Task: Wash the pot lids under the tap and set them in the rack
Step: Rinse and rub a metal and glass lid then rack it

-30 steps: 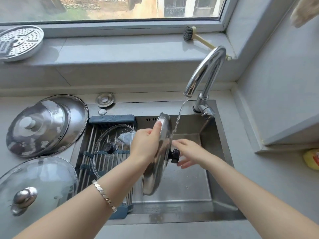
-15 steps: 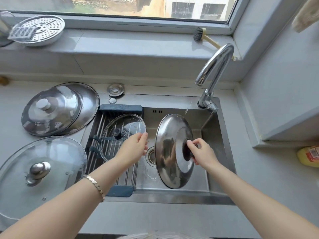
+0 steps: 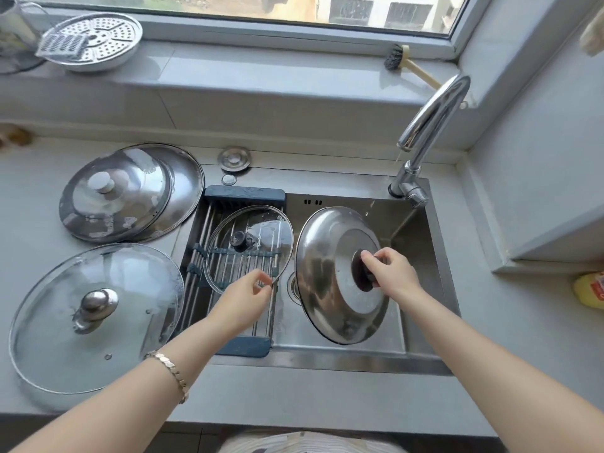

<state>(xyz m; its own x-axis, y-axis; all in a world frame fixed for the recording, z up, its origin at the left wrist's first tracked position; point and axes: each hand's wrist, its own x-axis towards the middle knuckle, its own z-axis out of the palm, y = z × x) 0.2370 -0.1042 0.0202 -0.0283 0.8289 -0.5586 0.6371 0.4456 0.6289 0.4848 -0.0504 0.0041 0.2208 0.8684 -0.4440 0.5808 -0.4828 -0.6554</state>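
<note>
The glass lid (image 3: 248, 246) fills most of the rack (image 3: 245, 194). Bare bars show only along its left edge and in the strip nearest me, under my left hand (image 3: 242, 302). At centre, the steel lid (image 3: 327, 289) in my right hand (image 3: 392, 273) stands tilted just beside it, with a thin gap between. The tap (image 3: 431, 116) arches over the sink's (image 3: 327, 358) upper right corner. At left, a big lid (image 3: 94, 322) and stacked lids (image 3: 130, 191) cover the counter (image 3: 294, 393).

Upper left, on windowsill (image 3: 261, 70): perforated steamer tray (image 3: 94, 40). Upper right on sill: brush (image 3: 397, 57). Top centre: metal drain stopper (image 3: 234, 158). Right edge: yellow item (image 3: 590, 289), cut off.
</note>
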